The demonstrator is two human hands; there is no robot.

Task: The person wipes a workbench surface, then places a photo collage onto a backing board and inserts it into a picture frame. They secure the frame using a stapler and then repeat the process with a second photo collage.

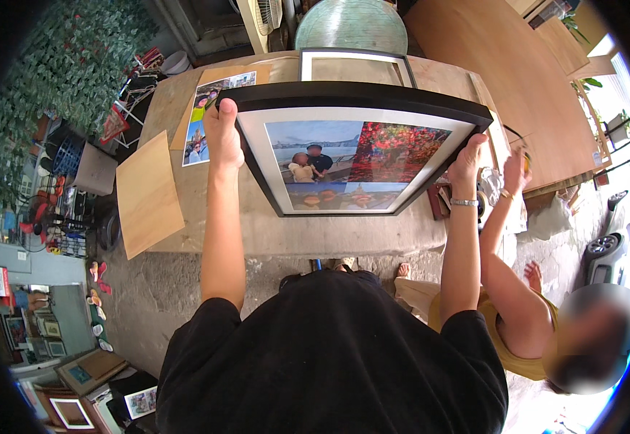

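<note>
I hold a black picture frame (358, 94) tilted over the worktable, with a white mat around a photo collage (402, 148) of people by water and red foliage. My left hand (222, 134) is closed on its left side, thumb near the upper corner. My right hand (465, 159), with a metal watch at the wrist, grips the right side. Behind it lie another, thinner frame (354, 54) and, to the left, printed photos (196, 141) on brown board. A bare tan board (145, 195) rests on the table's left edge.
A person (517, 318) in mustard sits at my right, a hand (514, 172) on a small yellow object by the table's edge. A wooden panel (474, 65) is at back right, a round teal top (351, 25) behind, plants (62, 65) and stacked goods at left.
</note>
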